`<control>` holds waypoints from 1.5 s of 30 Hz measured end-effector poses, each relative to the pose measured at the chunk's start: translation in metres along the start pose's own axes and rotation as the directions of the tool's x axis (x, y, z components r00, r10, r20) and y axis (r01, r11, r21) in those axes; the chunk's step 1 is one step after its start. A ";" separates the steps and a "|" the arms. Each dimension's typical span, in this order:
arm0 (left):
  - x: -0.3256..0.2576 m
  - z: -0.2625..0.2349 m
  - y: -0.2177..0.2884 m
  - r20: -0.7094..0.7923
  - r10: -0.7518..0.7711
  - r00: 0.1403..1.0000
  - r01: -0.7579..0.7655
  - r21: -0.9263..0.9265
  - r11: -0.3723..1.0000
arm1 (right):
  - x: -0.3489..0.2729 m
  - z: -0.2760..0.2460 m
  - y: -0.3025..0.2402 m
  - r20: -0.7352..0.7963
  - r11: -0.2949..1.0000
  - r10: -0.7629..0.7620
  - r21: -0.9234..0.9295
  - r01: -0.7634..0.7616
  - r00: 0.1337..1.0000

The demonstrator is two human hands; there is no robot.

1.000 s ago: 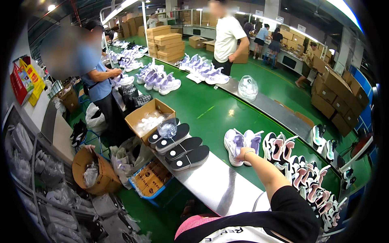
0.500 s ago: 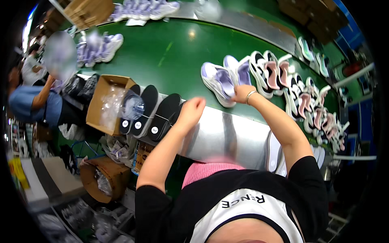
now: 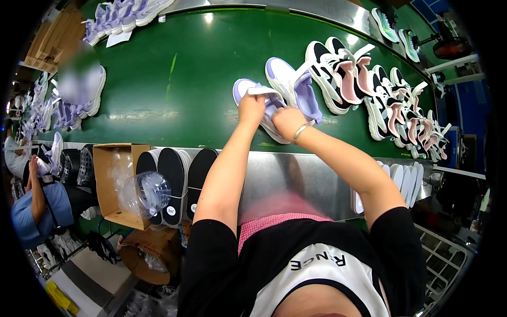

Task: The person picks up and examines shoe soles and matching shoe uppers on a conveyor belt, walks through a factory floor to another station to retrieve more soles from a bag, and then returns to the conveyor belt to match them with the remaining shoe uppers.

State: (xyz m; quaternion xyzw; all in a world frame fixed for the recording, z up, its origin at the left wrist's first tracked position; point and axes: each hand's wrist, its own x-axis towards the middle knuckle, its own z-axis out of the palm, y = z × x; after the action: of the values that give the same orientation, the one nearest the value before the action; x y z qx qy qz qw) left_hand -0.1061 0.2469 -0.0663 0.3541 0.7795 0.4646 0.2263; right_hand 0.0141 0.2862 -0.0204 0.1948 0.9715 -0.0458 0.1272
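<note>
A white and lavender sneaker (image 3: 242, 87) sits on the green conveyor belt in front of me, toe pointing away. My left hand (image 3: 252, 110) is closed on its raised white tongue (image 3: 266, 91). At the heel side of the same shoe, my right hand (image 3: 290, 124), with a bracelet on the wrist, grips the lavender collar; its fingertips are partly hidden in the opening. Close on the right stands a matching sneaker (image 3: 281, 73), its lavender lining showing, touched by neither hand.
Black, white and pink sneakers (image 3: 330, 79) line the belt at right. Along the near metal ledge (image 3: 274, 171) are black insoles (image 3: 172, 179), a clear plastic roll (image 3: 146, 194), an open cardboard box (image 3: 122, 215) and white insoles (image 3: 406, 182). A co-worker in blue (image 3: 45, 208) stands at left.
My left hand has come from above the ledge, where it was empty, onto the sneaker's tongue. My right hand stays at the sneaker's collar. The view has turned.
</note>
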 end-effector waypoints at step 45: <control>0.002 -0.038 0.014 -0.098 0.048 0.994 -0.035 0.138 0.990 | -0.117 -0.020 0.010 -0.439 0.925 0.135 0.378 0.046 0.888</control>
State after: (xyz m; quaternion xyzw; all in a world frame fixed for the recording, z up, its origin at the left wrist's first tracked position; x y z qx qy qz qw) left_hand -0.1289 0.2315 -0.0366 0.3609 0.8122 0.4323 0.1522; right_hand 0.1176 0.2555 0.0295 0.2435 0.9418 -0.1817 -0.1439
